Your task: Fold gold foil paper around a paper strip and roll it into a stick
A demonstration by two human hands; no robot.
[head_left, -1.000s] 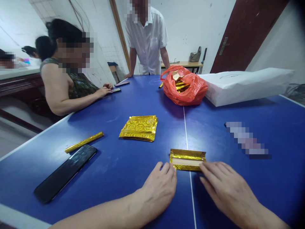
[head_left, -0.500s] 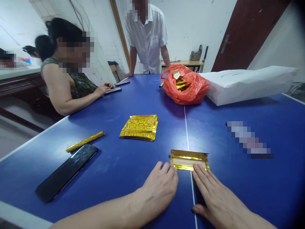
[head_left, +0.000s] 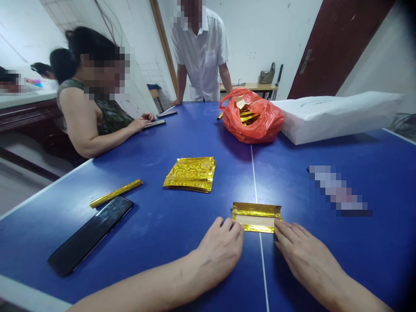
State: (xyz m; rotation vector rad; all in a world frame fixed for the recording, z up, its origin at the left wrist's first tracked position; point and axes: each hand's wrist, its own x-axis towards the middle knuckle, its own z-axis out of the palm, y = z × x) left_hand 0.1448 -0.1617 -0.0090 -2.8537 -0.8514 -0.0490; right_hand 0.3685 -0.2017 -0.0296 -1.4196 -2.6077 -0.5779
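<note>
A partly folded sheet of gold foil paper [head_left: 258, 221] lies on the blue table, with its edges turned in and a pale strip showing in the middle. My left hand [head_left: 221, 247] is curled at its left end, fingertips on the near corner. At the other end, my right hand [head_left: 302, 247] has its fingers pressed together on the right edge; its thumb is mostly hidden. Farther off sits a stack of gold foil sheets [head_left: 190, 175]. A rolled gold foil tube [head_left: 117, 193] rests to the left, beside a black phone [head_left: 92, 236].
An open red plastic bag [head_left: 253, 125] with gold foil pieces stands at the back, against a large white package [head_left: 338, 117]. A blurred-out object [head_left: 339, 188] lies at the right. One person sits at the left with a phone [head_left: 154, 124]; another stands at the far edge.
My right hand has slid right, from the sheet's near edge to its right end, and its fingers have drawn together. The sheet's right edge is now turned in. My left hand has stayed put.
</note>
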